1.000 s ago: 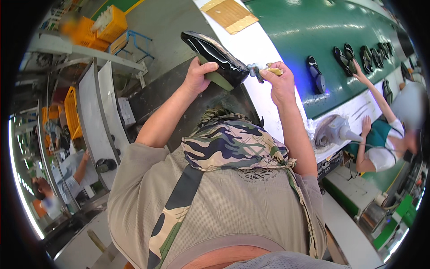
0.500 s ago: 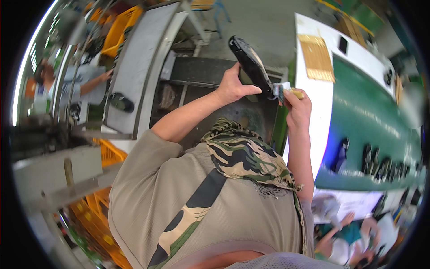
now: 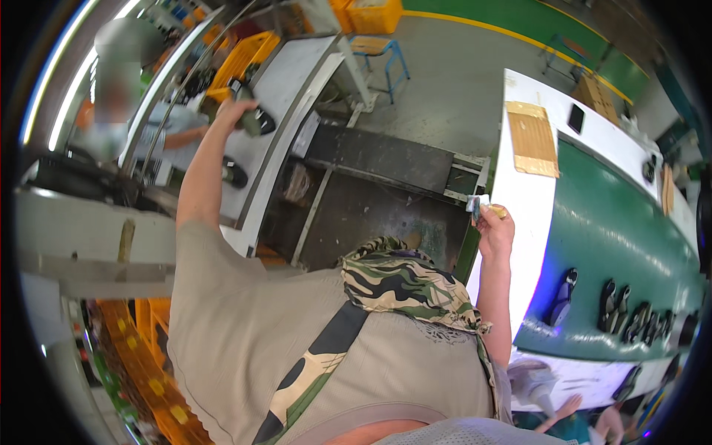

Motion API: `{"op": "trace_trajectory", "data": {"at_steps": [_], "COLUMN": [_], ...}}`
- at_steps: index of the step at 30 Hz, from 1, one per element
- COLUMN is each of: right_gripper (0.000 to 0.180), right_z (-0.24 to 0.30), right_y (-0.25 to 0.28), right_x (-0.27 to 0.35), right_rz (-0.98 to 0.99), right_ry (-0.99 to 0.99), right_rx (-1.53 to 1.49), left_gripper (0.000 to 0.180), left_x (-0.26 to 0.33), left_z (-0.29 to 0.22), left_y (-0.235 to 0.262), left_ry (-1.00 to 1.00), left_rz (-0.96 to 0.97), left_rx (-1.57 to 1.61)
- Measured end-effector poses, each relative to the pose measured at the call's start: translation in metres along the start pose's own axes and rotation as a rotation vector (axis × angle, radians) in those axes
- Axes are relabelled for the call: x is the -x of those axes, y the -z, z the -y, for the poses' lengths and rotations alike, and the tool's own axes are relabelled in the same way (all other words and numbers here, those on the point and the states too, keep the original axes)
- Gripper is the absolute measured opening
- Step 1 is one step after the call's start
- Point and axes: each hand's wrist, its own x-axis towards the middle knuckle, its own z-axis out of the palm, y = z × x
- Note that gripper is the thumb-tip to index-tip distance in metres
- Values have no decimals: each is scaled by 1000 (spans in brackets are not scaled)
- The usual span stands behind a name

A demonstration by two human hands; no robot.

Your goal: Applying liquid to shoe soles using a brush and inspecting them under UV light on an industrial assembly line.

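My left hand (image 3: 233, 113) reaches far out to the left and grips a black shoe (image 3: 261, 123) with a dark green inside, over the long grey-white bench top. Another dark shoe (image 3: 234, 172) lies nearer on the same surface. Close to the edge of the white table on the right, my right hand (image 3: 495, 231) pinches a small brush (image 3: 477, 202) with a yellowish handle and a pale, bluish-stained head. The brush touches no shoe.
A green conveyor belt (image 3: 593, 230) carries several dark shoe parts beyond the white table (image 3: 523, 196). Flattened cardboard (image 3: 532, 139) and a black phone (image 3: 576, 117) lie there. A co-worker (image 3: 174, 133) is behind the left bench (image 3: 285, 70). A stool (image 3: 374, 48) stands ahead.
My left hand has swung from the middle to the left bench, where it grips a shoe. My right hand, still with the brush, has separated from the shoe and come slightly nearer.
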Motion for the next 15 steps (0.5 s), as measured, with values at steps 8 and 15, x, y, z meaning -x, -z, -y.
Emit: {"op": "trace_trajectory", "data": {"at_steps": [8,15], "right_gripper": [16,16], "right_z": [18,17], "right_y": [100,189], "right_x": [47,88], "right_rz": [-189,-345], "right_ry": [164,225], "right_rx": [-62,-178], "left_gripper": [50,43], "left_x": [4,71], "left_z": [28,-75], "left_y": [-56,-281], "left_ry": [-104,-652], "left_rz": [-65,250], "left_rx": [-1165,-714]}}
